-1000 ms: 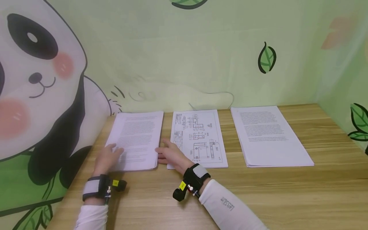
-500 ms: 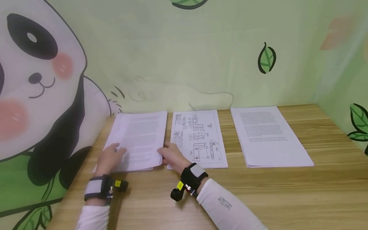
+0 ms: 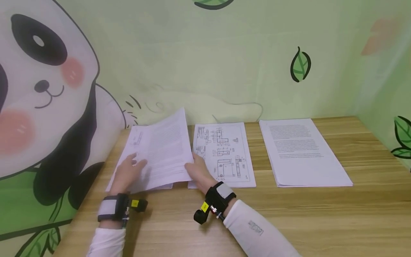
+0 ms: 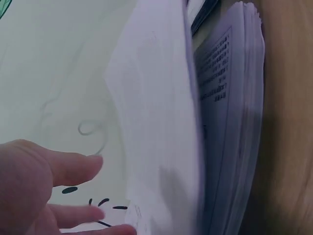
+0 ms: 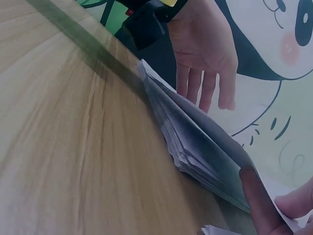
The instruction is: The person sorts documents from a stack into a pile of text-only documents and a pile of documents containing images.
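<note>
While the head view shows the right hand [image 3: 201, 174] pinching the right edge of the raised sheets [image 3: 168, 146] above the left paper stack [image 3: 132, 142] on the tabletop [image 3: 167, 225], the left hand [image 3: 127, 174] is spread loosely over the left side. In the left wrist view, its fingers extend beside the paper; in the right wrist view, they point down behind it.
</note>
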The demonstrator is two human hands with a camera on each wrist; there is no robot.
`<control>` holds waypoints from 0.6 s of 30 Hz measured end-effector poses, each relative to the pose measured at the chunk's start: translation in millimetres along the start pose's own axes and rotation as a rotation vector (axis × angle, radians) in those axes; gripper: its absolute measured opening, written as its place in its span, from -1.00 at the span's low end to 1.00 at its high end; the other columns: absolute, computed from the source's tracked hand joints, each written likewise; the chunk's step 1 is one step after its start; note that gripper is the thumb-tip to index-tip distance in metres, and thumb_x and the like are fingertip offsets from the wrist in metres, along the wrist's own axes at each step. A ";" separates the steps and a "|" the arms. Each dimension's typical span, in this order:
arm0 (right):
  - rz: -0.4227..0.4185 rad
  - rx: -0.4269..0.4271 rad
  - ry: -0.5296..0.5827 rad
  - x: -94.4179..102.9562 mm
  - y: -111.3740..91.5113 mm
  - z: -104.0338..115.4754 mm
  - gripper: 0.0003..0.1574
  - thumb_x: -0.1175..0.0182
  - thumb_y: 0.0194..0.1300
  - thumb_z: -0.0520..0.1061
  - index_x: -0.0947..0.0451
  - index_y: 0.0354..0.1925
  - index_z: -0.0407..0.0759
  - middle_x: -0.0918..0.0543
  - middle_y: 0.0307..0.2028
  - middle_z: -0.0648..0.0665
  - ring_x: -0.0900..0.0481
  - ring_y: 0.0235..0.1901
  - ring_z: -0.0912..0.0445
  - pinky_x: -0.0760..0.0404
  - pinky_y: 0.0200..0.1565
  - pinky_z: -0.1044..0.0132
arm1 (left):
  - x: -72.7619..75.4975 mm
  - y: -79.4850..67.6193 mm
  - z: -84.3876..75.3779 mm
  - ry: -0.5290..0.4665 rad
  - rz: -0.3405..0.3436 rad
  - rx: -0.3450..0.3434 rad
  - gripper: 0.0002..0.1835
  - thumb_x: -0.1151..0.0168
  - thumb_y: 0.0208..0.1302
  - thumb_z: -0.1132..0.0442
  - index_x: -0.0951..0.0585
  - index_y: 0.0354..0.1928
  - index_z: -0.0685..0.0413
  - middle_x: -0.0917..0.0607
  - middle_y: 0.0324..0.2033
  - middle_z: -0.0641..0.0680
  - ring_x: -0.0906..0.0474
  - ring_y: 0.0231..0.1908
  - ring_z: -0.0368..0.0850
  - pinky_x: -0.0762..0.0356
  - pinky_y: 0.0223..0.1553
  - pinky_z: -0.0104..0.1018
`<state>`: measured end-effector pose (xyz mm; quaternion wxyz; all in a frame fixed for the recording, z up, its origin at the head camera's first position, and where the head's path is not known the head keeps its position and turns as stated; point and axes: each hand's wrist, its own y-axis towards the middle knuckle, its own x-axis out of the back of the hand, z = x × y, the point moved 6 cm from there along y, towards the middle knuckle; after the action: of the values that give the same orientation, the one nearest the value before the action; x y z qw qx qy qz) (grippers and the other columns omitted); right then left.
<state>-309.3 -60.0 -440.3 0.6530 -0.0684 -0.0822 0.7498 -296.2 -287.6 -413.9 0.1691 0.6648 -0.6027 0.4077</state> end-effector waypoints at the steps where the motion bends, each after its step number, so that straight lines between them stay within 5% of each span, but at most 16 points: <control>1: 0.000 0.005 0.005 2.4 -0.9 1.9 -0.33 0.07 0.19 -0.36 -0.26 0.29 -0.18 -0.50 0.14 -0.22 -0.48 0.04 -0.01 -0.48 0.08 0.09 | 0.5 0.0 -0.8 -0.003 -0.013 -0.003 -0.11 0.16 0.30 -0.26 0.13 0.45 0.14 -0.13 0.37 0.41 -0.06 0.34 0.38 -0.12 0.27 0.32; 7: 0.032 0.040 0.011 18.4 -6.7 14.6 -0.35 0.06 0.28 -0.24 -0.19 0.34 -0.05 -0.43 0.23 -0.15 -0.42 0.16 0.00 -0.40 0.22 0.03 | -0.5 -2.1 -6.7 -0.060 -0.016 -0.018 -0.03 0.24 0.25 -0.36 0.20 0.45 0.17 -0.03 0.41 0.40 0.02 0.37 0.36 0.00 0.32 0.31; 13: 0.060 0.113 0.068 40.6 -14.5 27.8 -0.38 0.07 0.35 -0.19 -0.17 0.35 0.05 -0.43 0.24 -0.09 -0.43 0.17 0.02 -0.40 0.22 0.01 | -5.5 -6.0 -21.5 -0.311 0.030 -0.064 0.03 0.15 0.14 -0.45 0.20 0.47 -0.03 0.03 0.46 0.24 0.06 0.41 0.23 0.08 0.36 0.27; 18: 0.070 0.141 0.089 62.0 -18.6 32.6 -0.40 0.07 0.36 -0.19 -0.17 0.34 0.07 -0.43 0.25 -0.05 -0.41 0.21 0.04 -0.34 0.28 -0.01 | -13.1 -10.2 -39.5 -0.550 0.061 -0.161 -0.20 0.01 0.28 -0.19 0.05 0.46 -0.14 -0.14 0.42 0.15 -0.08 0.39 0.10 0.03 0.40 0.15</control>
<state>-306.7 2.8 -404.2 0.6324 -0.0583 0.0022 0.7724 -299.2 -248.3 -396.8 0.0391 0.7162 -0.6762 0.1680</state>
